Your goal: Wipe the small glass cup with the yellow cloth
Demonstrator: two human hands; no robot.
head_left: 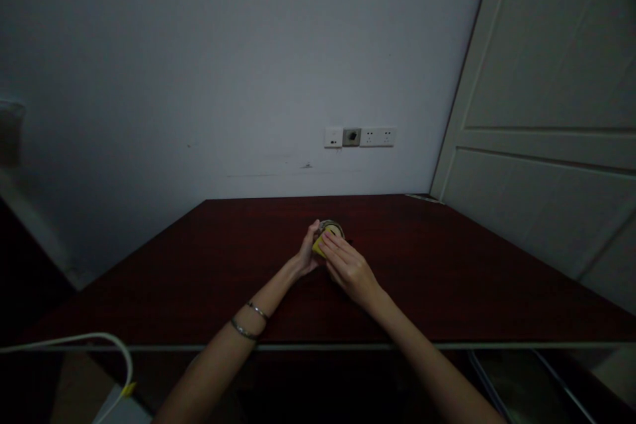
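A person works with both bare hands over a dark red counter [472, 278], whose far edge meets a pale wall [248, 66] marked by scuffs. A row of switches and sockets [360, 137] is set in the wall above the far edge, right of its middle. A light panelled door [541, 106] stands along the right edge, near a thin pale strip [424, 198] at the far right corner. At the near left corner, a white cable [102, 336] arcs across the near edge and drops below it, wrapped with a yellow tie [128, 389]. Two metal bangles [244, 329] circle the left forearm.

Between the left and right edges, well in from every corner, the left hand [307, 257] grips a small round object [338, 230] by its side, thumb up along the rim and the other fingers curled beneath, mostly hidden. The right hand [352, 269] comes across from the other side, its fingers nearly straight, held close together and pressed on a yellow piece [318, 248] against the round object's face. The hands and the yellow piece cover much of that face; whether the round object touches the counter cannot be told in the dim light.
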